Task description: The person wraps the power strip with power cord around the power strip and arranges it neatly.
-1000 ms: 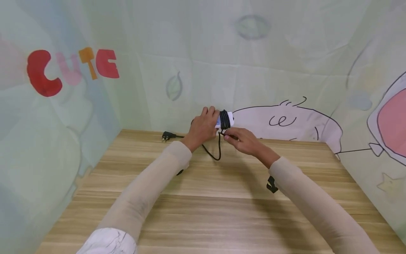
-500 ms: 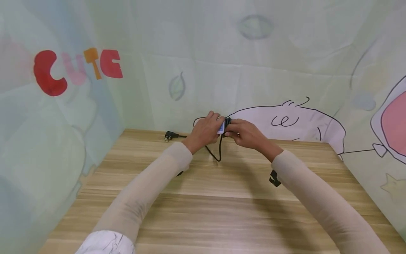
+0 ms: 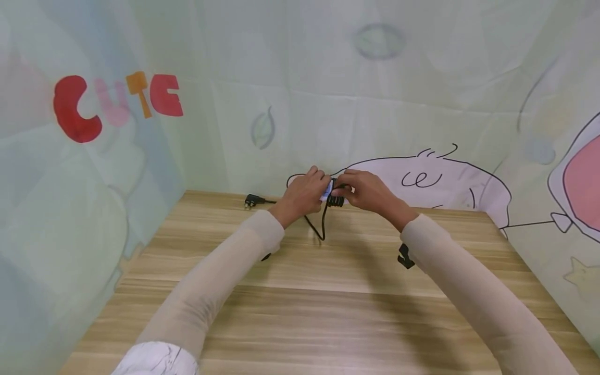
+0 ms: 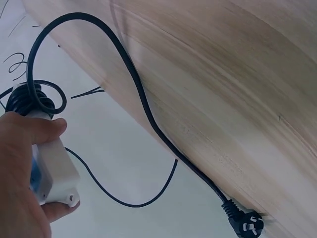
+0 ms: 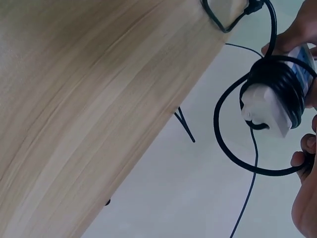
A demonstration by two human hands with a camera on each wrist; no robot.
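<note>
- A white block (image 4: pixel 58 171) is held at the middle of the head view, by the far edge of the tabletop (image 3: pixel 309 323); several turns of black cord (image 5: pixel 280 84) are wrapped round its end.
- The block is clamped between thumb and fingers of the left hand (image 3: pixel 304 190).
- A loose loop (image 5: pixel 216 119) of the cord is pinched by the right hand (image 3: pixel 367 190), its fingers curled together.
- The step in hand is judged to be winding; whether turns are being added or taken off cannot be told.
- For the next move, the loop would need to be carried round the block's end, with the left grip kept firm.
- The plug (image 3: pixel 253 200) is seen at the far edge, left of centre, where it could be snagged.
- Movement is limited behind by the backdrop (image 3: pixel 319 125); more room is offered toward the lower middle, between the sleeves (image 3: pixel 454 271).
</note>
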